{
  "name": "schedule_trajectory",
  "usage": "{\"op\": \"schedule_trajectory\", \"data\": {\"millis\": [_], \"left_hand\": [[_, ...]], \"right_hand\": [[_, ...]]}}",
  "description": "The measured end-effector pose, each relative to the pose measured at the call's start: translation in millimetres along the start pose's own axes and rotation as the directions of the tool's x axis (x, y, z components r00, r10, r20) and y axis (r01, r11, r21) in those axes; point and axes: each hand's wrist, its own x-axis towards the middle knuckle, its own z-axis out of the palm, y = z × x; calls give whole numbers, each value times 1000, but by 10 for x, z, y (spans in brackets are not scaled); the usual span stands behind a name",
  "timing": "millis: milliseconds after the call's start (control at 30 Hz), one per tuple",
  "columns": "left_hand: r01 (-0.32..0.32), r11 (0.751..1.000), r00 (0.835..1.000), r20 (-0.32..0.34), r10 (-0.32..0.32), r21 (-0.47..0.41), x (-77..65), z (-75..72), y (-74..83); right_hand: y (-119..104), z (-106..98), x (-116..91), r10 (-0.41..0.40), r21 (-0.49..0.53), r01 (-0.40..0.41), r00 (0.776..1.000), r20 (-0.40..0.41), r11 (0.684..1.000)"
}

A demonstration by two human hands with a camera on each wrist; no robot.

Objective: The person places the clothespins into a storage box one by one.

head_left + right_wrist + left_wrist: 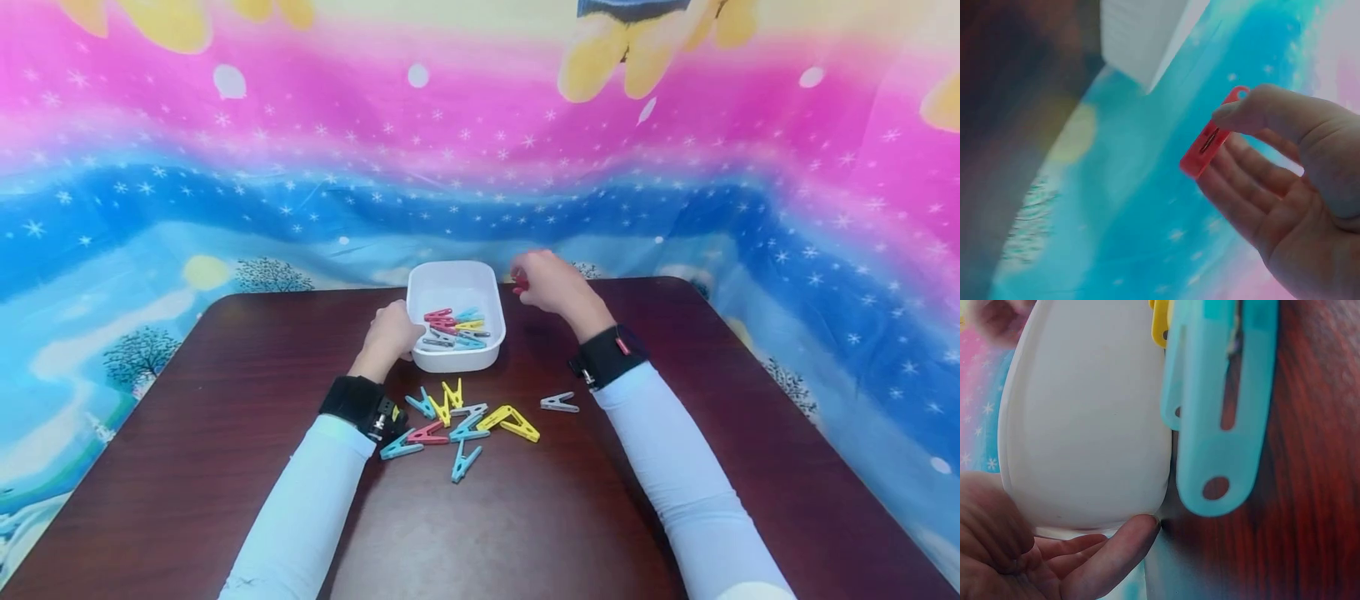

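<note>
A white plastic tub (456,360) stands near the back of the table, with several red, blue, yellow and grey clothespins (442,327) inside it. My left hand (393,330) holds the tub by its left side; the left wrist view shows its fingers (1116,559) against the outer wall. To the right of the tub, my right hand (553,283) is raised and pinches a red clothespin (1210,139) between thumb and fingers. More clothespins lie loose in front of the tub, among them a yellow one (517,423), a red one (427,434) and a blue one (465,462).
A single grey clothespin (559,403) lies apart on the right of the dark wooden table (555,517). Behind the table's back edge hangs a colourful printed cloth (480,167), which also runs along both sides.
</note>
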Motion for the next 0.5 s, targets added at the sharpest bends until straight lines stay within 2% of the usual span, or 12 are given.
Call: {"op": "schedule_trajectory", "data": {"millis": [133,233,400,500], "left_hand": [[4,1000,1000,-12,-4,-2,-11,1,15],[0,1000,1000,-11,0,-11,-18,-2,12],[2,1000,1000,-11,-2,-13,-19,-4,6],[3,1000,1000,-9,-3,-8,-15,-4,18]], "right_hand": [[-262,-85,268,-105,-92,111,992,74,990],[-416,-65,480,-141,-126,162,977,162,979],[-567,55,765,-136,-133,180,948,289,975],[-610,126,879,-111,-163,168,945,309,972]]}}
